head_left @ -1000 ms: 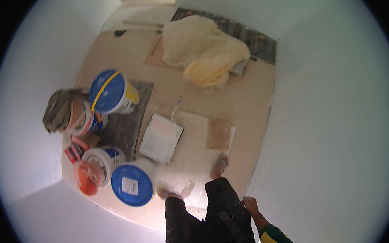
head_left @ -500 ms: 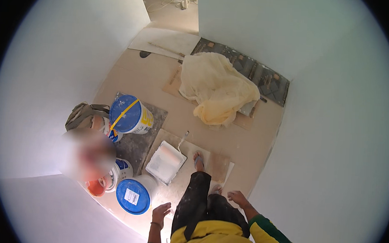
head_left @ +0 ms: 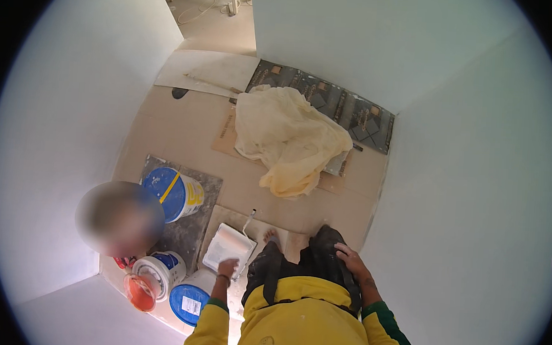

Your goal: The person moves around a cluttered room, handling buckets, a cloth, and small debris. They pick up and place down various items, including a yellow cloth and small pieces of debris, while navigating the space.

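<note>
My left hand hangs over the near edge of a white paint tray, its fingers loosely bent and partly hidden. Nothing shows in it, and I cannot tell whether it touches the tray. In the tray lies a paint roller, its handle sticking out past the far side. My right hand rests on my bent right leg, fingers stretched out and nothing held. By my left forearm stands a white bucket with a blue lid.
Leftward stand another blue-lidded bucket, an open white bucket and an orange container. A blurred round patch hides part of that side. A cream cloth lies ahead on the floor, before dark patterned boards. White walls stand close on both sides.
My body has lowered and my knees have bent. My left hand has moved forward to the tray, and my right hand has come onto my right leg. The view has shifted.
</note>
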Demonstrator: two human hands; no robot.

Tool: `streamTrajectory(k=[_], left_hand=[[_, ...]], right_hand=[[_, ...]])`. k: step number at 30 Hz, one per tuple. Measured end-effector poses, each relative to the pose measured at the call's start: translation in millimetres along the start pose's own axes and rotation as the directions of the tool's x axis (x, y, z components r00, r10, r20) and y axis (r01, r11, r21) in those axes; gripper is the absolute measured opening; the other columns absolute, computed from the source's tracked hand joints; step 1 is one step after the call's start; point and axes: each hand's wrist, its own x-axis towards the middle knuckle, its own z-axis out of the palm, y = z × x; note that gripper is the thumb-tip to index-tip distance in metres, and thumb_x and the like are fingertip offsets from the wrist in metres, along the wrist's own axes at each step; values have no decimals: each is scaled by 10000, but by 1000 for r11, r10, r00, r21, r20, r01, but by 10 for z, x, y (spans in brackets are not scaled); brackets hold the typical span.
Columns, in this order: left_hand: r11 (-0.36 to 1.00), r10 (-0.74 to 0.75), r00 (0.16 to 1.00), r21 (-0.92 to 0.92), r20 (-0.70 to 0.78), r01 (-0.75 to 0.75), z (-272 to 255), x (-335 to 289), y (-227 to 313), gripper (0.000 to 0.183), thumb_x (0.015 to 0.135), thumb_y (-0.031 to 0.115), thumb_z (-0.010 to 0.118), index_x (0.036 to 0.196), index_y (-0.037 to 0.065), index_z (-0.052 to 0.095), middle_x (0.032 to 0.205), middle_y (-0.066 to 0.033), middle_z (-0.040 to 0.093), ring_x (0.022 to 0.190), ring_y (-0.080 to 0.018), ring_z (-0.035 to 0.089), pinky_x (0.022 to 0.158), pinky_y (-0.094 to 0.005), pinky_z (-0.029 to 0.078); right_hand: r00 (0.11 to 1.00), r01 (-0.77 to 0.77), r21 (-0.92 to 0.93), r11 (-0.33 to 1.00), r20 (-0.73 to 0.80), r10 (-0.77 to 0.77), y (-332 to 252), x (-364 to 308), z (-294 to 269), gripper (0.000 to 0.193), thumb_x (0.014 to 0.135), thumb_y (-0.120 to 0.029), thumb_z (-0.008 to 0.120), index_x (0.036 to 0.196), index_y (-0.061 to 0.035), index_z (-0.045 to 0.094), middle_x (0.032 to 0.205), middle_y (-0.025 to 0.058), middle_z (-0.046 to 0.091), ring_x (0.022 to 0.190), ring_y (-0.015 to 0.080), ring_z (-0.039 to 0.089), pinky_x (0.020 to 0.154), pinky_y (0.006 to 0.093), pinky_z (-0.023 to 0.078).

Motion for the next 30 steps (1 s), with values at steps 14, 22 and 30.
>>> streamTrajectory(k=[14,22,30], left_hand=[[843,-5,983,528,-183,103,1519,73,1410,629,929,597,366,1242,97,585,1181,-308,570,1099,-432,561,945,-471,439],[954,-42,967,-297,-252,-36,2595,-803,2163,523,928,461,416,1247,84,588,1250,-174,595,1161,-300,539,1031,-396,372],[382,-374,777,-847,-507,-369,3504,-1093,1926,606,932,552,430,1020,14,694,1064,-127,684,1083,-244,602,939,-349,448]], right_hand=[[811,-296,-169,940,475,341,-287,2665,-1953,417,921,-323,544,1256,-77,584,1203,83,611,1146,214,530,981,348,391],[726,84,-805,588,453,517,-434,4534,-3079,418,876,-377,610,1180,-90,626,1137,120,604,1045,230,580,887,358,447],[436,442,-577,686,807,398,-2209,4744,-1454,545,890,-397,571,1337,-90,517,1234,38,586,1099,209,566,935,466,387]])
